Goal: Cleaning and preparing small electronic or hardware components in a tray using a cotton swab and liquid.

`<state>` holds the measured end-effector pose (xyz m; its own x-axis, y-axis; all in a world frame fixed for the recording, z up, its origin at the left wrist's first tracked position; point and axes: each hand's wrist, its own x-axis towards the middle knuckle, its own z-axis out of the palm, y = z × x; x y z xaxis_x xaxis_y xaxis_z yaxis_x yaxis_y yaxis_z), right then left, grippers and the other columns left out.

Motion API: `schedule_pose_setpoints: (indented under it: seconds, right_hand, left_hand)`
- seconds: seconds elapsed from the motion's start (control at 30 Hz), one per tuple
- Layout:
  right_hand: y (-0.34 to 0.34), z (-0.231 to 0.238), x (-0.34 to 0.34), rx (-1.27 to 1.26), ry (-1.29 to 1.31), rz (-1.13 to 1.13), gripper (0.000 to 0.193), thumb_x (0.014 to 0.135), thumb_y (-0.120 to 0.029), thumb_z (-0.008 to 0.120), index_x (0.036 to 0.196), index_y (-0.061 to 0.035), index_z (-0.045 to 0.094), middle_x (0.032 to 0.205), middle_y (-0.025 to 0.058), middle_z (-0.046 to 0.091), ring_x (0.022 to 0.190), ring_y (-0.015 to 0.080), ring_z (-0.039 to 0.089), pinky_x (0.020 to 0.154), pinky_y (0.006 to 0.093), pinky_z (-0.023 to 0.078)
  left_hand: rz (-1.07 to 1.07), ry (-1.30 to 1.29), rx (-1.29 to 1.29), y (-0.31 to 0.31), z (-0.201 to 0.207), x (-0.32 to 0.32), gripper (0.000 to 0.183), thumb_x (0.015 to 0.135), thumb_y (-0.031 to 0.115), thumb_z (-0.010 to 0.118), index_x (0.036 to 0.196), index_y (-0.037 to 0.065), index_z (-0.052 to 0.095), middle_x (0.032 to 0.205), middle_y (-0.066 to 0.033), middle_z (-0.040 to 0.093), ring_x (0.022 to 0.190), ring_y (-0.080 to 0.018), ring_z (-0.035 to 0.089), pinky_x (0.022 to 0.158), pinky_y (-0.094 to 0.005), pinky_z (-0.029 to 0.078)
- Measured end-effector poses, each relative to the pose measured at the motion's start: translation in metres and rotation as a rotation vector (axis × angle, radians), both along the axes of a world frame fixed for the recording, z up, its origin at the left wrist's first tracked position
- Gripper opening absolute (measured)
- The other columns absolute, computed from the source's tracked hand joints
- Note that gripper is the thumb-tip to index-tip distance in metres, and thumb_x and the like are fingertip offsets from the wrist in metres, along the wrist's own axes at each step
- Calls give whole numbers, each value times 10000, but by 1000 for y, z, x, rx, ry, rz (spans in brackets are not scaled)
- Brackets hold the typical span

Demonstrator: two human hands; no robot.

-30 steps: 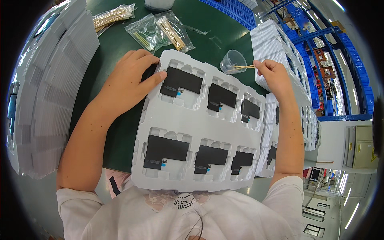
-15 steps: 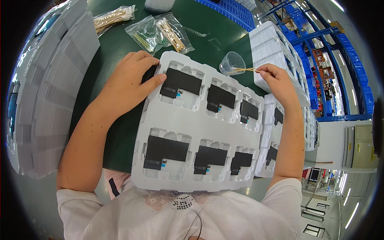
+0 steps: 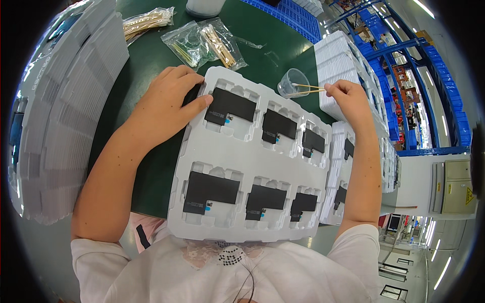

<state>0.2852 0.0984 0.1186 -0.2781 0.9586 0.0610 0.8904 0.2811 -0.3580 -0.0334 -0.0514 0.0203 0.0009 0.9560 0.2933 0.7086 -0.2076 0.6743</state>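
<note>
Six black flat parts sit in the white moulded tray [image 3: 222, 166] on the green table [image 3: 151, 65]. Left hand [image 3: 164, 103] lies flat, fingers spread, on the tray's top-left corner, thumb touching the first black part [image 3: 230, 106]. Right hand [image 3: 348, 98] pinches thin wooden sticks [image 3: 308, 88], tips in the small clear cup [image 3: 293, 83] just beyond the tray.

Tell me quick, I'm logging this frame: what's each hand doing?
Left hand: open, resting on the white tray.
Right hand: pinching a thin stick over the clear cup.
</note>
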Motion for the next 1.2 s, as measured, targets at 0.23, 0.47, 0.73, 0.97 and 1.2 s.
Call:
schedule_pose_setpoints:
  seconds: [0.23,0.47,0.73,0.97,1.2]
  right_hand:
    - [3,0,2,-191,198,-168,392,874,-367,649,619,-71,612,484,-37,420,461,52,351,459,246,257]
    - [9,-4,-3,-193,201,-143,427,879,-385,645,584,-85,571,482,-47,397,451,47,324,446,236,237]
    - [0,4,-13,-243,81,-55,422,873,-366,656,600,-51,589,509,-32,407,496,67,340,479,265,256]
    - [2,3,-12,-231,51,-45,415,871,-345,665,616,-27,589,530,-21,434,520,77,354,500,277,271]
    - [5,0,-7,-177,25,-11,364,873,-351,671,654,-74,583,550,-50,455,472,34,352,444,213,253]
  left_hand:
    - [4,5,-12,-1,-1,0,335,869,220,649,1092,-27,605,1115,-131,585,1111,-288,514,943,-367,417]
    - [-9,34,45,0,-4,-1,327,869,220,649,1087,-20,606,1107,-133,585,1102,-291,520,941,-367,419]
    - [-7,29,10,0,-1,0,341,869,233,652,1090,-23,605,1117,-130,585,1107,-288,519,938,-366,422]
    - [-3,18,9,0,-1,-1,338,871,233,650,1087,-22,603,1119,-127,583,1099,-287,518,932,-360,422]
    - [-4,26,17,1,-3,-1,325,873,221,647,1082,-24,599,1115,-126,581,1095,-285,518,928,-362,420]
